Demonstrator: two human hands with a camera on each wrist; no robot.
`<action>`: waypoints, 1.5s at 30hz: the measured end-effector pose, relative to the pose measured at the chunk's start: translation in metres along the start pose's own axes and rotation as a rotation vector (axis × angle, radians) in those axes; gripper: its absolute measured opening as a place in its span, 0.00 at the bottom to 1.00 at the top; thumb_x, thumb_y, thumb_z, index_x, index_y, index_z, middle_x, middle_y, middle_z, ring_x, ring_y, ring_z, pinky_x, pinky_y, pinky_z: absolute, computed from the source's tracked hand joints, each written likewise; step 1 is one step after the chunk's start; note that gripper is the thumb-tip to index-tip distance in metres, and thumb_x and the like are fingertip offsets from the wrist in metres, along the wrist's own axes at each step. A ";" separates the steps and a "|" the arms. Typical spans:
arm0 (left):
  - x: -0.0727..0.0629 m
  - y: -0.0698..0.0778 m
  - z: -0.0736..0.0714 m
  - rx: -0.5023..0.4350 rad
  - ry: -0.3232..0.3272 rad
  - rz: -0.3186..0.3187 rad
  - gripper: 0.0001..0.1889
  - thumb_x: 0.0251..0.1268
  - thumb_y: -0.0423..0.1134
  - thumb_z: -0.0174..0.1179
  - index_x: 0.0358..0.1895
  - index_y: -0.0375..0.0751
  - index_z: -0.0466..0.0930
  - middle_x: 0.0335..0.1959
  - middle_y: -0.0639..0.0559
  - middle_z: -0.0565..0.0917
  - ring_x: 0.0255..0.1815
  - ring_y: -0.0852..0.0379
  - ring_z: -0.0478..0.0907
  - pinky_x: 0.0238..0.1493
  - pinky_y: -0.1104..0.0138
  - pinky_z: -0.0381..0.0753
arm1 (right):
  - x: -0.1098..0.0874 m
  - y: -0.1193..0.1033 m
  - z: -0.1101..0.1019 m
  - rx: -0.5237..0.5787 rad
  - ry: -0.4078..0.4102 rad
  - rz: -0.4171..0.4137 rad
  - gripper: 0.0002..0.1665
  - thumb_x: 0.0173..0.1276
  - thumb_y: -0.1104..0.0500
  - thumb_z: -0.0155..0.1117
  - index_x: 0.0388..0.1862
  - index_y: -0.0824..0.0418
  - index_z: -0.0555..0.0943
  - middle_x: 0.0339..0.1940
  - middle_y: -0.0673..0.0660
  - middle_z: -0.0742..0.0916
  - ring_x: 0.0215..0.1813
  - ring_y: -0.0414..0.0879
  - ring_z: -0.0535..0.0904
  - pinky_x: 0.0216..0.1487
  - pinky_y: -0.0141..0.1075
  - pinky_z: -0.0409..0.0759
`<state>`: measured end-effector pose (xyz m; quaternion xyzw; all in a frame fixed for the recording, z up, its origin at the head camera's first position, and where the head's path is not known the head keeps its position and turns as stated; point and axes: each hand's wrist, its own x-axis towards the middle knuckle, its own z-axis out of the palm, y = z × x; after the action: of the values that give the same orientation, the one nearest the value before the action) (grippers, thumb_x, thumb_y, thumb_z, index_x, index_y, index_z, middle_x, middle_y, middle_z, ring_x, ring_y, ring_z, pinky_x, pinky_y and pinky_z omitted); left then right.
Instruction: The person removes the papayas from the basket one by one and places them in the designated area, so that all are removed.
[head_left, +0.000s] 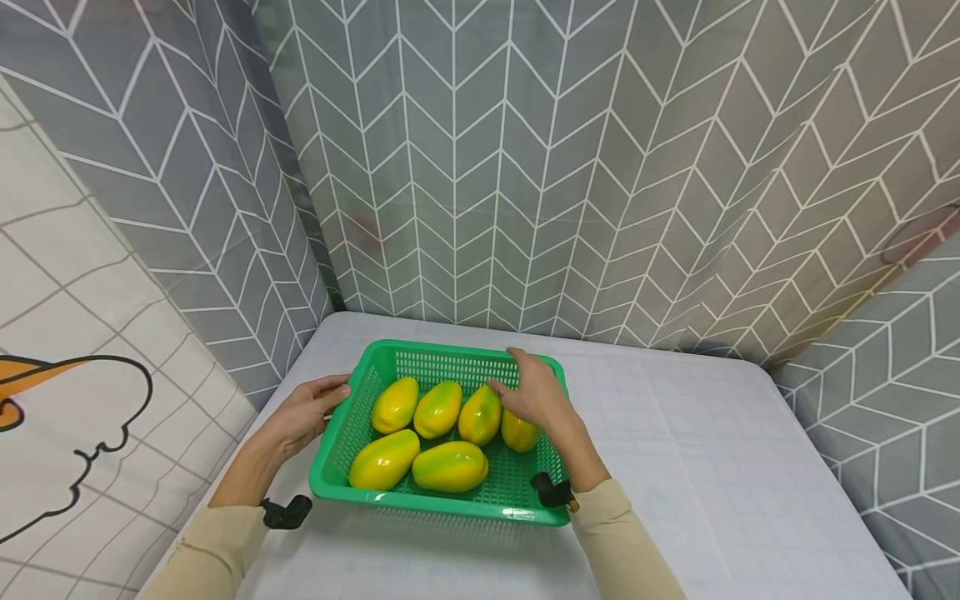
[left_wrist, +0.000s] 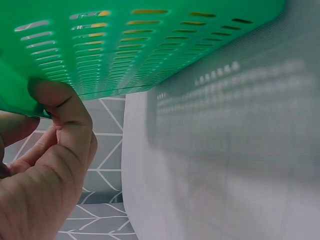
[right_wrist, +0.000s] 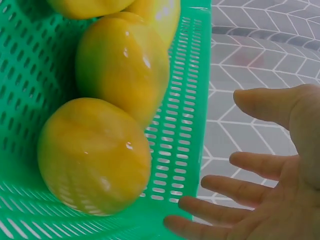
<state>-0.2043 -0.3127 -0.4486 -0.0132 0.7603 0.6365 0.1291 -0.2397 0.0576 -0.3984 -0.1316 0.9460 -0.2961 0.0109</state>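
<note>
A green plastic basket (head_left: 442, 505) with slotted walls holds several glossy yellow-and-green fruits, shaped like papayas (head_left: 451, 467). At its left side my left hand (head_left: 303, 414) grips the rim, thumb above and curled fingers below, as the left wrist view shows with the slotted wall (left_wrist: 125, 55) tilted overhead. Over the far right corner is my right hand (head_left: 536, 390), fingers spread and nothing held. In the right wrist view that hand (right_wrist: 265, 195) has its fingertips close to the rim; contact is hard to tell. A papaya (right_wrist: 95, 155) lies nearest it, partly covered in the head view.
The basket is over a table with a white cloth (head_left: 675, 450). Grey chevron-patterned curtains (head_left: 480, 167) hang behind and on both sides. A white grid-patterned sheet with a cartoon drawing (head_left: 67, 333) is on the left.
</note>
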 end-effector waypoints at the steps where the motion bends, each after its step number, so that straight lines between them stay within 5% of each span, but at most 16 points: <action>1: 0.000 0.000 0.000 0.006 -0.004 0.007 0.30 0.89 0.39 0.45 0.82 0.25 0.53 0.61 0.43 0.79 0.49 0.64 0.84 0.52 0.68 0.91 | 0.000 0.000 0.001 0.003 -0.002 0.009 0.41 0.77 0.50 0.68 0.81 0.66 0.67 0.77 0.68 0.77 0.78 0.67 0.74 0.76 0.61 0.75; 33: 0.002 -0.002 -0.002 0.014 -0.008 0.000 0.30 0.89 0.41 0.46 0.83 0.28 0.54 0.61 0.45 0.79 0.50 0.62 0.84 0.52 0.66 0.91 | 0.009 0.008 0.022 0.019 -0.043 0.239 0.45 0.70 0.54 0.75 0.79 0.67 0.69 0.74 0.72 0.79 0.74 0.68 0.76 0.71 0.62 0.80; 45: 0.002 0.000 0.000 0.009 -0.003 -0.009 0.31 0.89 0.41 0.46 0.83 0.28 0.53 0.61 0.44 0.78 0.49 0.62 0.84 0.52 0.67 0.91 | 0.004 0.015 0.017 0.007 -0.169 0.238 0.44 0.67 0.57 0.70 0.79 0.72 0.67 0.71 0.74 0.80 0.66 0.64 0.82 0.66 0.60 0.84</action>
<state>-0.2061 -0.3126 -0.4494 -0.0150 0.7629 0.6325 0.1334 -0.2454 0.0586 -0.4207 -0.0431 0.9495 -0.2841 0.1259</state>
